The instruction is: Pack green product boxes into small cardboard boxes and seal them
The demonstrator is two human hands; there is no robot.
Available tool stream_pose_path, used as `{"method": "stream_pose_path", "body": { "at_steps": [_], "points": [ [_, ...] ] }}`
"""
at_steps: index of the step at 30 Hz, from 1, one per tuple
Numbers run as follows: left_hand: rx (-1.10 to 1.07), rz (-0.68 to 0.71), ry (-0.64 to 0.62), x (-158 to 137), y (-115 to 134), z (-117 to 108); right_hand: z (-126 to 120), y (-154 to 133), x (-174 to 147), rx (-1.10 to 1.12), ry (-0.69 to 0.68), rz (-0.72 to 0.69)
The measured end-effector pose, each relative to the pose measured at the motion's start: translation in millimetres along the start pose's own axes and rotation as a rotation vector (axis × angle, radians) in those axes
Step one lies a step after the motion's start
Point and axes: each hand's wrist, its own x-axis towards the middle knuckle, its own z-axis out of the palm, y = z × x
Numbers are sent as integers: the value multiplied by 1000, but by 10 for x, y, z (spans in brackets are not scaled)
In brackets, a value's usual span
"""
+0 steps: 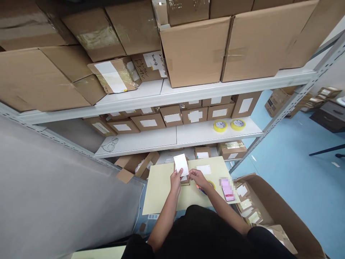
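Note:
My left hand (176,180) holds a white paper label (181,164) upright, its thumb on the front near the lower edge. Close by the label's lower right corner is my right hand (197,177), fingers pinched together; what they grip, if anything, is too small to make out. Behind and below the label, a small cardboard box (185,182) lies on the pale yellow board (161,187), mostly covered. Another white label (204,169) rests flat on the board, past my right hand. Partly under my right forearm are a yellow tape roll (212,184) and a dark tool with an orange-red end (199,188).
A pink phone-like object (228,190) lies at the board's right. Metal shelving (172,95) stands ahead, with labelled boxes (148,122) and two yellow tape rolls (220,125). An open carton (138,166) sits at left; a large carton (285,212) holds packed boxes at right.

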Motion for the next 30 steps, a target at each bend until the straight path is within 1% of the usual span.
{"method": "stream_pose_path", "body": {
  "at_steps": [2,4,5,6,9,10,11,12,14,17,19,22,25,27,30],
  "points": [
    [116,28,36,-16,5,-29,28,-12,-22,-7,-5,-12],
    [256,115,98,-46,32,-45,55,-15,-32,-7,-7,-18],
    [319,161,99,-67,54,-46,67,-12,-34,-4,-6,-20],
    [368,191,58,-93,80,-43,78,-8,-36,1,-4,-21],
    [411,184,-192,-176,163,-27,105,2,-42,10,11,-31],
    [402,174,-248,-198,186,-26,111,0,-45,8,8,-37],
    [389,173,-270,-214,205,-30,117,-6,-49,4,-1,-42],
    [372,177,-256,-223,221,-39,122,-16,-53,0,-13,-47],
    [323,169,-184,-221,243,-66,128,-44,-61,-5,-36,-49],
    [201,109,-64,-197,257,-99,120,-93,-64,9,-46,-24],
    [137,81,-25,-191,256,-92,101,-113,-55,27,-39,-5],
    [135,67,-52,-212,228,-37,57,-120,-30,25,-18,-3],
    [213,119,-120,-244,169,26,3,-110,-18,-1,-35,-21],
    [245,158,-118,-257,125,45,-28,-103,-25,7,-46,-24],
    [250,176,-81,-271,73,33,-45,-98,-34,50,-39,12]
  ]
}}
